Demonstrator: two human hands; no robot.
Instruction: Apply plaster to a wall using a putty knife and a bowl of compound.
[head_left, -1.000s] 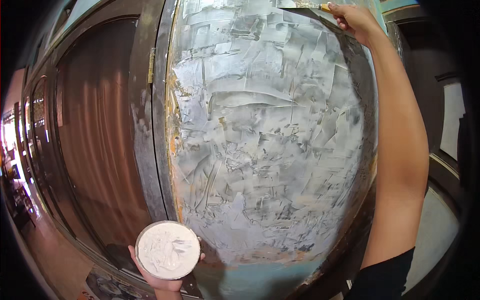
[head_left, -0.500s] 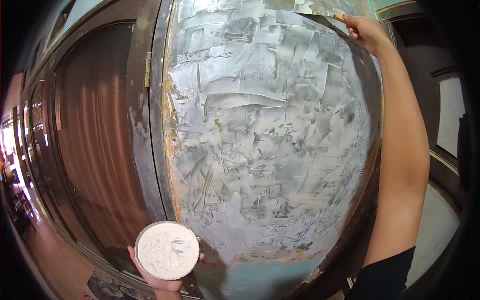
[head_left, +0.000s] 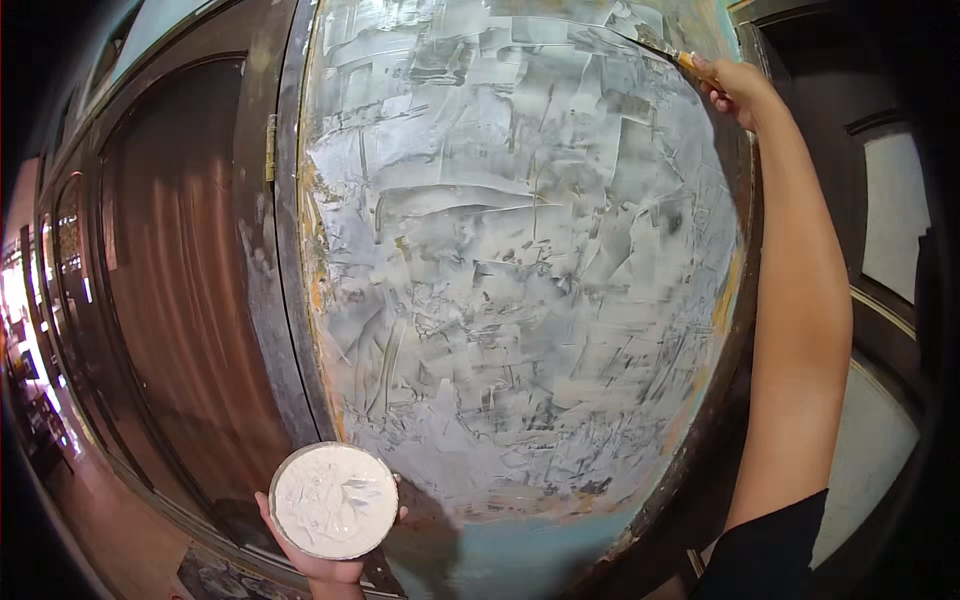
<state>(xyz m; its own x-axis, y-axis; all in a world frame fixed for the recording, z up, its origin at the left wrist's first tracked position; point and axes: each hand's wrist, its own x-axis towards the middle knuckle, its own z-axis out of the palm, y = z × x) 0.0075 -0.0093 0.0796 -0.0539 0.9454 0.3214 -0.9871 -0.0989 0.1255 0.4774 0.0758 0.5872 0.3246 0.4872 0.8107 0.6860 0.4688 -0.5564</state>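
Note:
Stretched up to the top right, my right hand [head_left: 738, 92] is closed on the wooden handle of a putty knife [head_left: 684, 60]. Its thin dark blade lies against the upper part of the wall panel [head_left: 520, 240]. Rough, overlapping patches of grey-white putty cover most of that panel, and a bare teal strip shows at its bottom. Low on the left, my left hand [head_left: 310, 562] holds a round tub [head_left: 335, 500] from below, fingers wrapped round its side. White putty with scrape marks fills the tub.
Left of the panel stands a dark wooden door frame with a brass hinge [head_left: 270, 148] and a brown curtain [head_left: 180, 290] behind its opening. Dark wooden framing with pale panels [head_left: 893, 225] is on the right. Some floor [head_left: 115, 515] shows at lower left.
My right hand and the putty knife have come slightly lower, the blade still at the panel. The wall has shifted left in view. My left hand keeps the tub in place.

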